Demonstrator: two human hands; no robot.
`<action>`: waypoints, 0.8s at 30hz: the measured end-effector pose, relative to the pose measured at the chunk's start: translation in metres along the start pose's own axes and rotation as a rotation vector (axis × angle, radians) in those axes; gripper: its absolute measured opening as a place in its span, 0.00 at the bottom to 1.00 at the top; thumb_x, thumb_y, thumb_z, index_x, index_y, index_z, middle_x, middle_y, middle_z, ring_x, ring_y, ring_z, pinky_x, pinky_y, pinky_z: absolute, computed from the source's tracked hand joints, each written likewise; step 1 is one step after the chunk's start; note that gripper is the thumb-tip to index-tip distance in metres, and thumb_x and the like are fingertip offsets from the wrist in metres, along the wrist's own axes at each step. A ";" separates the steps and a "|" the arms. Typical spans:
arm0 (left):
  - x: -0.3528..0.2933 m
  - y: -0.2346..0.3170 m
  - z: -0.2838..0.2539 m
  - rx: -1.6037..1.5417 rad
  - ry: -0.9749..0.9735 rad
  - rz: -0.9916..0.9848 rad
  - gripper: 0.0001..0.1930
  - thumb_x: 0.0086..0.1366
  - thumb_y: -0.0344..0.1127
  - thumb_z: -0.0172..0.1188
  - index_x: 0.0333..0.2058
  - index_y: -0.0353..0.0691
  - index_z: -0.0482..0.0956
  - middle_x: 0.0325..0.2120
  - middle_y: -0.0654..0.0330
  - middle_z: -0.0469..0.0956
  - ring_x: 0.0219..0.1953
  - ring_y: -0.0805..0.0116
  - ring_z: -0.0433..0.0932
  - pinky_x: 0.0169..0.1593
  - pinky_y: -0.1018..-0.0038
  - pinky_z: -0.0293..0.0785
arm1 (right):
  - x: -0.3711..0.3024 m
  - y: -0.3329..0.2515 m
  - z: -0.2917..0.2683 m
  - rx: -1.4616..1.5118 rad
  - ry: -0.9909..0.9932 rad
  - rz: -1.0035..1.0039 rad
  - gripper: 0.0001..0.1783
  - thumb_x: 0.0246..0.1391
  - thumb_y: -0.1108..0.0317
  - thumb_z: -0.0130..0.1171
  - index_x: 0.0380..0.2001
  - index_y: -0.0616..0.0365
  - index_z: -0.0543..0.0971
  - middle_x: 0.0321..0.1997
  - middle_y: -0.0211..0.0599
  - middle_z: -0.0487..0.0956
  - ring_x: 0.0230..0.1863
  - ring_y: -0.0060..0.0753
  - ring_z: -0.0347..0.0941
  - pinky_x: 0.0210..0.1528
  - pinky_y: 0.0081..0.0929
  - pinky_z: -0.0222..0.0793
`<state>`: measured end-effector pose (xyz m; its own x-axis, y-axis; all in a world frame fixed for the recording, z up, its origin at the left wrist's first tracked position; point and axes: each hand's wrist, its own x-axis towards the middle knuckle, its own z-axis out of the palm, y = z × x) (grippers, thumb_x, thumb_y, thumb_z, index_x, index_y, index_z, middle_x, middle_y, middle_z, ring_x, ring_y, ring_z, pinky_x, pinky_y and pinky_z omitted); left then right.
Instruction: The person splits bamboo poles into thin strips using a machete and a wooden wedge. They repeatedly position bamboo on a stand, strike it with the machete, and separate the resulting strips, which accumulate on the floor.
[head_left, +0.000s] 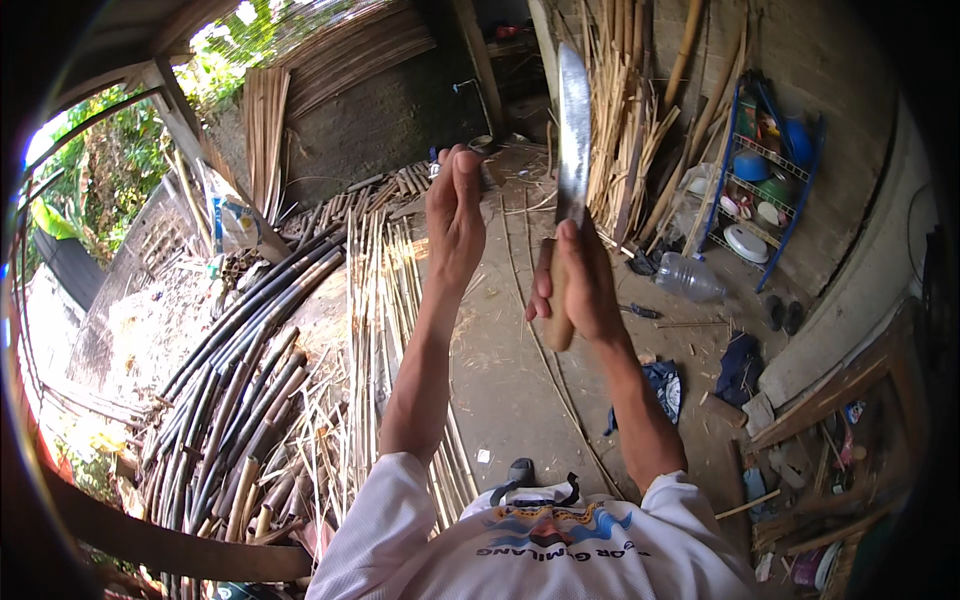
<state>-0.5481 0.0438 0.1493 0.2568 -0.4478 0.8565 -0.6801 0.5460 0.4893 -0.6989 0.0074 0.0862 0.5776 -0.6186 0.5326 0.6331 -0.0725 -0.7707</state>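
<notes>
My right hand [590, 290] grips a long knife [574, 130] by its pale wooden handle, with the thumb lying along the grip. The broad steel blade points up and away from me, its upper part shiny and its base darker. To the left, my left hand [456, 225] is raised edge-on with its fingers stretched out and nothing visible in it. A gap separates it from the knife. Below and left of that hand, long thin bamboo strips [372, 300] lie on the floor. Two thin dark strips [540, 350] run along the concrete between my arms.
Dark bamboo poles [235, 380] are heaped at the left. Split bamboo [620, 130] leans against the back wall. A blue rack [765, 180] with bowls stands at the right, near a clear plastic jug [690, 277]. Dark cloth [738, 368] and sandals [783, 313] lie on the floor.
</notes>
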 end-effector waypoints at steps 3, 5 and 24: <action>-0.001 0.002 -0.004 -0.111 -0.041 -0.043 0.22 0.76 0.47 0.41 0.27 0.37 0.65 0.22 0.68 0.58 0.28 0.76 0.55 0.36 0.76 0.55 | -0.002 -0.022 0.010 -0.072 -0.115 -0.085 0.34 0.70 0.49 0.39 0.71 0.52 0.50 0.18 0.29 0.66 0.14 0.23 0.66 0.18 0.23 0.70; 0.000 0.000 0.001 -0.135 -0.091 -0.034 0.21 0.76 0.47 0.42 0.26 0.37 0.66 0.22 0.70 0.58 0.28 0.78 0.55 0.37 0.77 0.57 | -0.006 -0.038 0.014 -0.115 -0.143 -0.041 0.30 0.70 0.48 0.37 0.66 0.56 0.58 0.19 0.28 0.66 0.14 0.19 0.64 0.16 0.19 0.65; -0.013 -0.008 0.023 -0.114 -0.139 -0.090 0.21 0.77 0.44 0.42 0.28 0.34 0.71 0.19 0.69 0.60 0.28 0.80 0.57 0.58 0.74 0.57 | -0.010 -0.039 0.012 -0.112 -0.034 0.020 0.30 0.70 0.43 0.32 0.25 0.58 0.66 0.14 0.27 0.63 0.09 0.16 0.59 0.11 0.20 0.62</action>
<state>-0.5616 0.0293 0.1305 0.2106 -0.5872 0.7816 -0.5745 0.5725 0.5849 -0.7233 0.0258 0.1154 0.6081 -0.5937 0.5270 0.5610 -0.1483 -0.8144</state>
